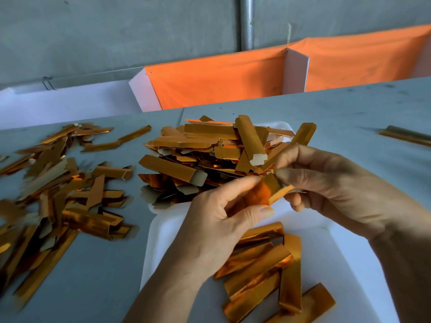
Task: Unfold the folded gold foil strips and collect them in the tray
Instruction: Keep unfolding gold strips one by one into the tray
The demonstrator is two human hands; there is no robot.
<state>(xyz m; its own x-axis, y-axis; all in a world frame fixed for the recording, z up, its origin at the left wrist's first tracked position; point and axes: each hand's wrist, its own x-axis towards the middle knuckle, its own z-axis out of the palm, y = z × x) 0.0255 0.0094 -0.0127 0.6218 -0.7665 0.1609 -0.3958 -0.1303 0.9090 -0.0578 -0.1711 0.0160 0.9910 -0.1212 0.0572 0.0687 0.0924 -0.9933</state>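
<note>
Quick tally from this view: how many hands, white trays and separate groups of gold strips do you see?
hands: 2, left hand and right hand, both on the held strip
white trays: 2, near tray, far tray
strip groups: 3, table pile, far heap, near batch
Total: 7

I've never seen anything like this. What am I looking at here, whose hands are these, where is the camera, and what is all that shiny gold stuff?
There is no machine here: a person works with two bare hands, and the single picture comes from a camera worn on their head, looking forward and down.

The left hand and right hand together pinch one gold foil strip between their fingers, just above a white tray. That near tray already holds a few gold strips. Behind it a second white tray, mostly hidden, carries a tall heap of strips. More strips lie scattered on the grey table to the left, and one lone piece lies far right. An orange cloth hangs behind the table.
</note>
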